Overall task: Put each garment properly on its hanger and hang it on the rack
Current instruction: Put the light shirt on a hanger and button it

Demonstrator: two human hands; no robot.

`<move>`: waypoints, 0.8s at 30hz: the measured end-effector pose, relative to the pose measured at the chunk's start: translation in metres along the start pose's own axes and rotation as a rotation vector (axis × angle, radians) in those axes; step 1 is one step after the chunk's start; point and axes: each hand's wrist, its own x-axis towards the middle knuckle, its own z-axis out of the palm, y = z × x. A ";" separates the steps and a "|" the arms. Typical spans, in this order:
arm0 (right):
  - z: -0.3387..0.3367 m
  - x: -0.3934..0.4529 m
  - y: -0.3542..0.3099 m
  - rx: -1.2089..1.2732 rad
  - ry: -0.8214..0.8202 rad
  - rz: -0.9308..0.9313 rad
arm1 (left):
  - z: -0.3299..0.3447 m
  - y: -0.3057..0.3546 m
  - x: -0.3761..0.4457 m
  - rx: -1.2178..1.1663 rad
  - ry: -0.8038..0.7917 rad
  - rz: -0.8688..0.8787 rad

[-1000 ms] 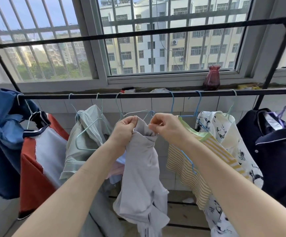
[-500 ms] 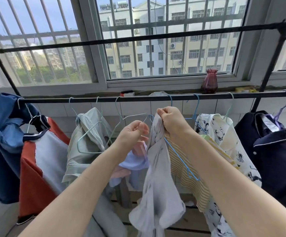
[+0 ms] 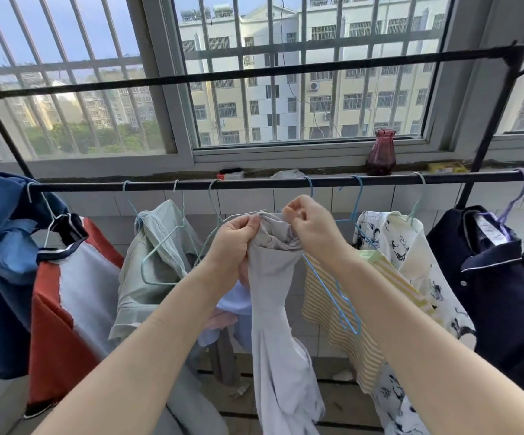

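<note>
A pale grey garment hangs down in front of me, held at its top edge just below the black rack bar. My left hand grips the left side of that edge and my right hand pinches the right side. A thin blue wire hanger hangs from the bar behind my right wrist, its lower part dangling over the yellow striped top. Whether the grey garment sits on a hanger is hidden by my hands.
Along the bar hang a blue garment, a red and white shirt, a pale green shirt, a floral white shirt and a navy shirt. A red vase stands on the window sill. An upper black bar spans the window.
My hands have come together again at the top of the grey garment, spreading its edge. The left hand rose back to the fabric and the bunched cloth opened out.
</note>
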 end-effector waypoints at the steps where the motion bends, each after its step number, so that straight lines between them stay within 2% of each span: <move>1: -0.002 -0.003 -0.003 0.025 0.059 -0.070 | 0.000 0.000 0.001 -0.010 -0.009 0.005; 3: -0.008 -0.009 -0.007 -0.024 0.115 -0.200 | -0.002 0.001 0.003 -0.020 -0.025 0.008; 5: -0.007 -0.014 -0.004 -0.250 -0.017 -0.208 | -0.003 0.001 0.004 -0.012 -0.019 0.008; 7: 0.000 -0.019 0.003 -0.344 -0.205 -0.127 | -0.001 0.001 0.004 0.008 -0.015 0.001; 9: 0.005 -0.021 0.008 -0.250 -0.244 -0.110 | 0.002 0.000 0.004 0.022 0.004 -0.002; 14: -0.009 -0.017 0.006 0.228 -0.016 0.008 | -0.015 -0.009 0.009 0.089 0.087 -0.058; 17: -0.009 -0.016 -0.005 0.460 0.012 0.047 | -0.019 -0.013 0.008 0.184 0.102 -0.094; 19: -0.005 -0.017 -0.008 0.572 -0.017 0.112 | -0.017 -0.012 0.008 0.234 0.037 -0.082; 22: -0.003 -0.014 -0.003 0.589 -0.081 0.157 | -0.017 -0.005 0.003 0.280 -0.129 -0.061; 24: -0.001 -0.013 0.000 0.564 -0.075 0.125 | -0.020 -0.005 0.001 0.335 -0.132 -0.073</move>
